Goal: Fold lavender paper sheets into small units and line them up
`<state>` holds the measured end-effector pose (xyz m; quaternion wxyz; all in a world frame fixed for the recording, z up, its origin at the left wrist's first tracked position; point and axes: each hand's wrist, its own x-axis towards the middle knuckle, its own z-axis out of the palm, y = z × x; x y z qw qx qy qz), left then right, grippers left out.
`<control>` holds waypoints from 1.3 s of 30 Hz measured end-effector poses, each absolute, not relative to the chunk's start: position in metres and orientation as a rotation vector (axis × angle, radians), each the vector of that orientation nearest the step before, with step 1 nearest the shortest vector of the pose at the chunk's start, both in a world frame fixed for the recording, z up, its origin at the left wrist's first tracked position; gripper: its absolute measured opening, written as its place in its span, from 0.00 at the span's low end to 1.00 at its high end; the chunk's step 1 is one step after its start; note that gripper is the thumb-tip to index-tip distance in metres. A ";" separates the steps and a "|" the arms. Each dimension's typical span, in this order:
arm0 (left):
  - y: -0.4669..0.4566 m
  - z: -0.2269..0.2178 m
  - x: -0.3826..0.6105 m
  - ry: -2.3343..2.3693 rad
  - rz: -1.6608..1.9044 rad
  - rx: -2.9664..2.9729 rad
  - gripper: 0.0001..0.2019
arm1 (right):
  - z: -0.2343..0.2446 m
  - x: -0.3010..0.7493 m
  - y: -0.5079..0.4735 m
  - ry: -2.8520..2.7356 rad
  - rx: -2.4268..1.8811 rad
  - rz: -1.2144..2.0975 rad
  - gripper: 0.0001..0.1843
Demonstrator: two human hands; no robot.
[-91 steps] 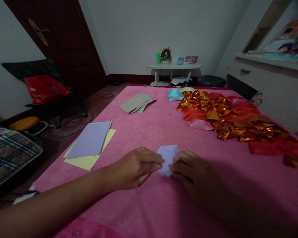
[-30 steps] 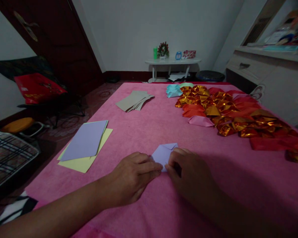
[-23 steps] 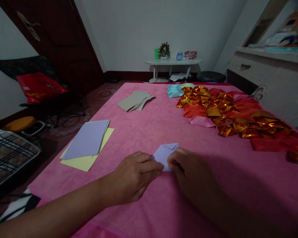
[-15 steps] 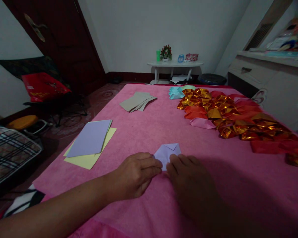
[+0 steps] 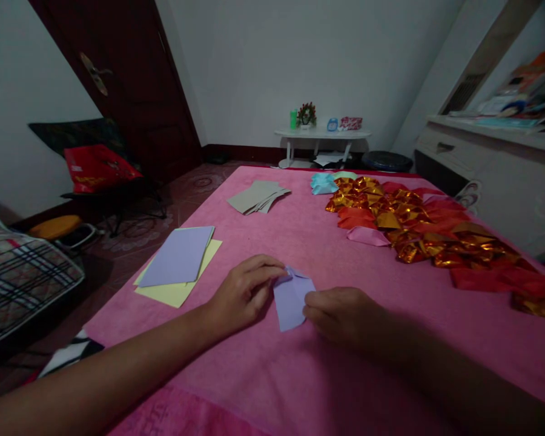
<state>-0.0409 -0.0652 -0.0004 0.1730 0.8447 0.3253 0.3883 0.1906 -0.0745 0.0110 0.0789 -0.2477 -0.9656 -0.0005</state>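
A small folded lilac paper (image 5: 290, 300) lies on the pink cloth (image 5: 272, 375) in front of me. My left hand (image 5: 243, 293) pinches its upper left corner with curled fingers. My right hand (image 5: 345, 315) grips its right edge, fingers closed on the paper. The piece looks long and narrow, with its lower end pointing toward me.
Flat lilac and yellow sheets (image 5: 177, 266) lie to the left. A grey paper stack (image 5: 257, 197) sits farther back. Several gold and red folded pieces (image 5: 413, 221) and light blue ones (image 5: 322, 181) spread along the right. A white side table (image 5: 320, 136) stands by the wall.
The lilac paper has been turned and refolded into a longer, narrower shape. My left hand moved up to its top corner, my right hand shifted to its right edge. The camera tilted.
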 end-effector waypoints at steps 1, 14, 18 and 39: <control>-0.063 0.001 -0.042 0.913 1.093 2.417 0.18 | 0.012 0.199 -0.068 -2.879 -0.677 0.063 0.16; -0.070 0.003 -0.036 0.713 0.652 2.860 0.12 | 0.012 0.217 -0.050 -2.786 -0.588 0.180 0.11; -0.079 0.002 -0.029 0.740 0.639 2.910 0.12 | 0.011 0.213 -0.064 -2.652 -0.649 0.347 0.13; -0.080 -0.001 -0.015 0.843 0.669 2.856 0.10 | 0.003 0.213 -0.073 -2.212 -0.838 0.773 0.13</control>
